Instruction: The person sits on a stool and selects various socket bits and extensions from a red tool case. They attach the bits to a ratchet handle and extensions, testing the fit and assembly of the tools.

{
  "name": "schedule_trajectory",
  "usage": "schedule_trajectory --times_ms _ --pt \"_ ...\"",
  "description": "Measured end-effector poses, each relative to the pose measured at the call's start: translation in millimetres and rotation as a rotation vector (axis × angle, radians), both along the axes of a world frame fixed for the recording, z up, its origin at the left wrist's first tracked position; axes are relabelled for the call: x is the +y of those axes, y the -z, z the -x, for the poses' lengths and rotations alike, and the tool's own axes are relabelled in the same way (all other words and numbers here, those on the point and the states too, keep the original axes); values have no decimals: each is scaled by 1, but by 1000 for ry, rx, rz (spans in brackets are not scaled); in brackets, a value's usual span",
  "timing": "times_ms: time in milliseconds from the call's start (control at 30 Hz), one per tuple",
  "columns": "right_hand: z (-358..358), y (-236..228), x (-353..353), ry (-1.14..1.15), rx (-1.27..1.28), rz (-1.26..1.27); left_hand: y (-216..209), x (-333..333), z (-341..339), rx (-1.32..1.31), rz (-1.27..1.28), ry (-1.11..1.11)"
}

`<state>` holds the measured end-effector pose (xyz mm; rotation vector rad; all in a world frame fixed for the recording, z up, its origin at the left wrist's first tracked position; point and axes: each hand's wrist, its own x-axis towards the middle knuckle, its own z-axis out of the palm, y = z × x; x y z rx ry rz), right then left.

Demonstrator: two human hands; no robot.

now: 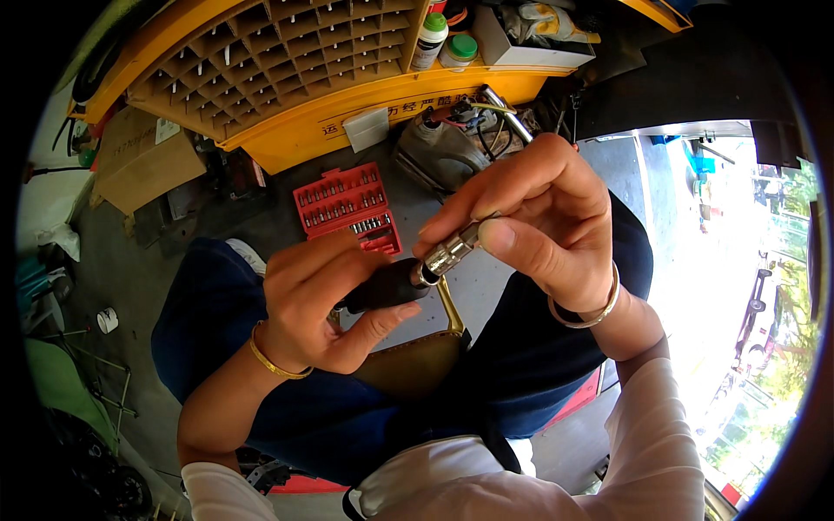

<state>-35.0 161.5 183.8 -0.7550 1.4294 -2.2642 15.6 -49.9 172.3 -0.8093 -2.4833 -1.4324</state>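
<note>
My left hand (317, 300) is closed around a black tool handle (382, 286), thumb below and fingers above. A metal ring shows at the handle's right end. Between thumb and fingers my right hand (556, 221) grips a shiny metal socket piece (450, 252), tilted up to the right. Its lower end meets or overlaps the handle's ringed end; whether the two are joined I cannot tell. Beyond my hands, an opened red bit set case (306, 198) lies on the floor, with rows of dark bits and several silver sockets in it.
Ahead stands a yellow cabinet (287, 148) with a cardboard divider grid (287, 52) on it. A grey jug-like container (439, 152) with cables is on the floor before it. At left lies a cardboard box (143, 161). My knees flank a gold-edged seat or stool (408, 369).
</note>
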Motion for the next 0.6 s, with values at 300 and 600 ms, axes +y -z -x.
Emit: schedule_trajectory --times_ms 300,600 --pt "5 0 5 19 254 -109 6 0 0 -15 31 -29" --pt "6 3 5 39 285 -172 9 -1 0 -32 42 -33"
